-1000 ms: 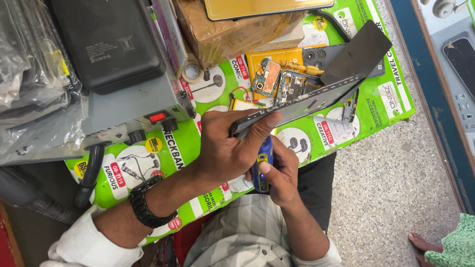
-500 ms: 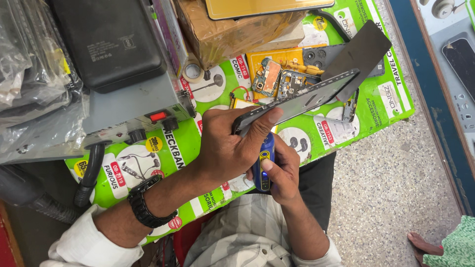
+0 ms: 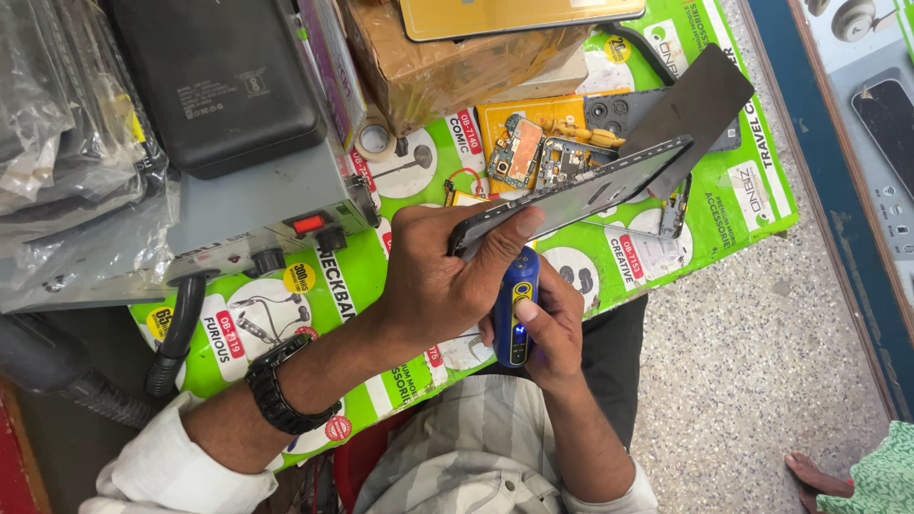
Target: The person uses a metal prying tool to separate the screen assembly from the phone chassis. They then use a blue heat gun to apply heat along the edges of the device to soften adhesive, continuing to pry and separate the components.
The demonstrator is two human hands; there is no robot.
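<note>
Your left hand (image 3: 438,281) grips the slim dark phone frame (image 3: 581,195) tilted on edge above the green printed surface (image 3: 752,190); your right hand (image 3: 547,328) curls around a blue electric screwdriver (image 3: 515,305), tip hidden behind the left fingers.

Grey box (image 3: 257,214) crowds the left; phone parts (image 3: 562,152) clutter ahead.

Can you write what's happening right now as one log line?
left hand: holds phone frame tilted | right hand: grips blue electric screwdriver under it | circuit board on green mat
</note>
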